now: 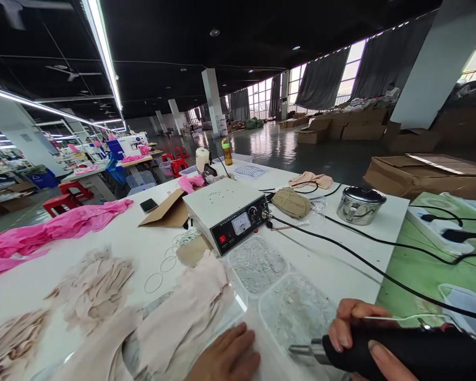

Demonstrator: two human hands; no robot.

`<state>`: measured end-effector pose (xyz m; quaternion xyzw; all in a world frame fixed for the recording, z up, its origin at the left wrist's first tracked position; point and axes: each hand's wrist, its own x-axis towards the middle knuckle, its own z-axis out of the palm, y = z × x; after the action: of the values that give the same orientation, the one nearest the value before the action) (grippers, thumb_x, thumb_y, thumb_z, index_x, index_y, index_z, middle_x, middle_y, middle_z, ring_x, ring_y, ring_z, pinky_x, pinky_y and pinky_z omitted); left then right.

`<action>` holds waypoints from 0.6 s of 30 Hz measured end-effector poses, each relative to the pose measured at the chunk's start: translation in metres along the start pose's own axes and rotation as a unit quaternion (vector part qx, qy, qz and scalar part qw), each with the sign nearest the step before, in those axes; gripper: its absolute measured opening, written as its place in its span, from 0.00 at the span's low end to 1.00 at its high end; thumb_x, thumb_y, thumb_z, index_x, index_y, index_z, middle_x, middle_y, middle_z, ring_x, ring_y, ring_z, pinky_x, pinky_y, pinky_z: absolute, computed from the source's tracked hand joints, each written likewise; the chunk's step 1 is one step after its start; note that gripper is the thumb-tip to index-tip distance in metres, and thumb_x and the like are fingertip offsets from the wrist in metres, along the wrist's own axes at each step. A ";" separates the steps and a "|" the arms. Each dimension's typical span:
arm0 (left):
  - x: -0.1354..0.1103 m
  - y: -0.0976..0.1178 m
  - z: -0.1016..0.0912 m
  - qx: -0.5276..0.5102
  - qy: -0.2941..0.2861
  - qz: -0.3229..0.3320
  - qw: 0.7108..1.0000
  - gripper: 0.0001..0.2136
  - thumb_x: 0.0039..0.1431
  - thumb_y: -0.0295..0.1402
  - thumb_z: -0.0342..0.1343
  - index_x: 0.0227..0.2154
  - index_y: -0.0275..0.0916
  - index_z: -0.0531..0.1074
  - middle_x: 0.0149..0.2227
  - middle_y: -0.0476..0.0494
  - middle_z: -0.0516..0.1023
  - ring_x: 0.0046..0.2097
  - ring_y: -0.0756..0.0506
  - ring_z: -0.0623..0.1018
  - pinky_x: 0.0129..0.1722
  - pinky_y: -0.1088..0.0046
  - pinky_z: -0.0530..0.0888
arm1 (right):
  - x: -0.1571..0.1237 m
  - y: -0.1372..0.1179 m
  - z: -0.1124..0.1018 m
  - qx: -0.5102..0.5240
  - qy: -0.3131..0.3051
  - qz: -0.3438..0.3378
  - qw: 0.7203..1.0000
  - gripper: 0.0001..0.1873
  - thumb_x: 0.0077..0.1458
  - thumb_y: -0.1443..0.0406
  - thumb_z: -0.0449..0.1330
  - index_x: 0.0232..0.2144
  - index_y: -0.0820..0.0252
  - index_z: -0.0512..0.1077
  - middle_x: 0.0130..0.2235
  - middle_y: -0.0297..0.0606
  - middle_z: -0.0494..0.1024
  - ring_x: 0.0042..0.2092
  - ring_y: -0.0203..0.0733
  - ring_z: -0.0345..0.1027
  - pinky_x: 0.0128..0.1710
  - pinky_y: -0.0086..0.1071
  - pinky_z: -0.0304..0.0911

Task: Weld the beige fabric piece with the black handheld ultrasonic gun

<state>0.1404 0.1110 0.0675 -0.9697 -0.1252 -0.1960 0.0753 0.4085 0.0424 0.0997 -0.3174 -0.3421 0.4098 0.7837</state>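
My right hand (351,323) is wrapped round a black handheld ultrasonic welder (412,352), whose metal tip (306,349) points left over the clear plastic template (256,304). Fingers stretched out, my left hand (226,355) lies flat on the template beside a beige fabric piece (182,317), holding nothing. That fabric spreads over the template's left part, and another beige strip (99,349) lies left of it. Behind the template stands a white control box (226,203) with a dial and a lit red switch. A black cable (341,241) runs from the box toward the right edge.
Beige fabric piles (97,286) and pink cloth (63,227) cover the table's left side. At the back are a cardboard piece (166,209), a phone (148,205), a bottle (227,152) and a lidded steel pot (360,205). A power strip (440,230) lies at right.
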 end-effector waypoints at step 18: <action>0.002 0.006 -0.003 -0.122 -0.017 0.003 0.992 0.09 0.70 0.32 0.49 0.48 0.34 0.69 0.53 0.35 0.74 0.61 0.42 0.68 0.58 0.70 0.68 | 0.011 0.012 0.015 0.057 0.042 0.080 0.994 0.10 0.46 0.57 0.62 0.29 0.56 0.70 0.25 0.33 0.66 0.21 0.34 0.61 0.20 0.29 0.62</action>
<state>0.1427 0.1056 0.0706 -0.9750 -0.0988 -0.1936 -0.0453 0.3964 0.0606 0.1012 -0.3156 -0.2584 0.4762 0.7790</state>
